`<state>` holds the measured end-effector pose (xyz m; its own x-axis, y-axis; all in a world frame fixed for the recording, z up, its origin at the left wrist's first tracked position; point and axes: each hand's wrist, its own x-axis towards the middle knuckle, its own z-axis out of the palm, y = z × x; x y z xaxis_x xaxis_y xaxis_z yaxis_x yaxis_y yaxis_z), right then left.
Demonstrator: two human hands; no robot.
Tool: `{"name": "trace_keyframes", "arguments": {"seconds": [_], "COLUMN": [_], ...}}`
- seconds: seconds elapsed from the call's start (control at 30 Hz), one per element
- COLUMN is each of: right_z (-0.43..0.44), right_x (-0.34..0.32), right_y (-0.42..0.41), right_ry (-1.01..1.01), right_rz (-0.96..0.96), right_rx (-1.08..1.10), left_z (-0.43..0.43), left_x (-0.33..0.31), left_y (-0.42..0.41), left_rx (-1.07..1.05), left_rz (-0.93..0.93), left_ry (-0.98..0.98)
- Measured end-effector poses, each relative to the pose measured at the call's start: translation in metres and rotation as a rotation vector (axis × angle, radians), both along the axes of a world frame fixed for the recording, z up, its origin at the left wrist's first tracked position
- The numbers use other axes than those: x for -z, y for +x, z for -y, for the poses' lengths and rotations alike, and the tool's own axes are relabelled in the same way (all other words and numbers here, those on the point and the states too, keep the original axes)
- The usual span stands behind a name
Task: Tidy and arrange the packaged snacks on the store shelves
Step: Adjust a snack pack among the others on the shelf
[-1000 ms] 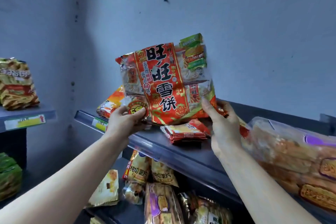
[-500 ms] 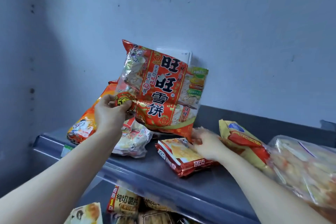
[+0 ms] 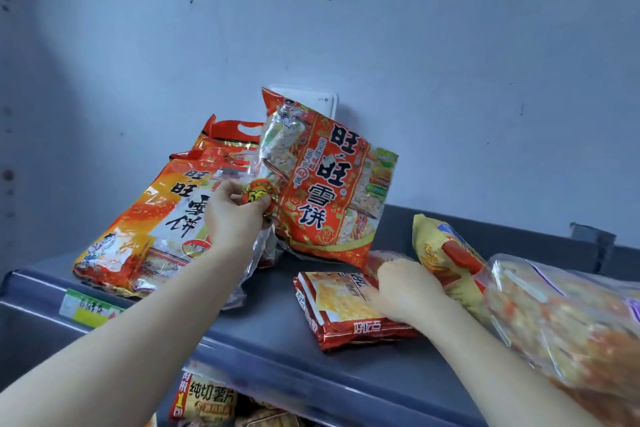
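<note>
While the left hand (image 3: 235,218) pinches the lower corner of the red rice-cracker bag (image 3: 329,191), tilted up above the shelf (image 3: 270,340), the right hand (image 3: 407,291) rests on a small red packet (image 3: 343,308) lying below and right of that pinch; whether its fingers clasp the packet I cannot tell.

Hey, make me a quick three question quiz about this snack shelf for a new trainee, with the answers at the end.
1. True or false: the right hand holds up the big red rice cracker bag.
2. What does the right hand touch? A) the price tag B) the small red packet lying flat C) a lower-shelf packet
3. Fill in: the orange bag lies on the shelf to the ___ of the held bag.
Key: 1 false, the left hand grips it; 2 B; 3 left.
</note>
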<state>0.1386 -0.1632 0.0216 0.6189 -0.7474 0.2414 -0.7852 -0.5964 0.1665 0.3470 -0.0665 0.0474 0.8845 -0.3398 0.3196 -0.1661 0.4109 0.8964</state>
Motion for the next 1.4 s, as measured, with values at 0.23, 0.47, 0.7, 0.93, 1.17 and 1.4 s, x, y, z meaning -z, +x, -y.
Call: {"name": "trace_keyframes", "arguments": {"seconds": [0.23,0.47,0.7,0.93,1.17,1.4], "right_z": [-0.007,0.016,0.02,0.014,-0.005,-0.034], "right_x": [0.003,0.005,-0.003,-0.017,-0.012,0.019], "right_y": [-0.022,-0.032,-0.034,-0.026,-0.024,-0.018], "right_ry": [-0.051,-0.028,-0.269,-0.531,-0.681,-0.613], "right_rz": [-0.032,-0.006,0.263,0.78,0.874,0.682], "right_rx": [0.01,0.037,0.091,-0.133,-0.431,-0.682], "left_z": [0.036,0.067,0.07,0.072,0.064,0.04], "left_x": [0.005,0.018,0.032,0.044,0.034,0.008], "left_y": [-0.023,-0.025,-0.042,-0.038,-0.049,-0.087], "left_rx": [-0.038,0.042,0.04,-0.123,-0.005,0.337], "left_rz": [0.033,0.055,0.488,0.703,0.749,0.288], "left_ry": [0.15,0.375,0.897,1.098,1.198,0.541]}}
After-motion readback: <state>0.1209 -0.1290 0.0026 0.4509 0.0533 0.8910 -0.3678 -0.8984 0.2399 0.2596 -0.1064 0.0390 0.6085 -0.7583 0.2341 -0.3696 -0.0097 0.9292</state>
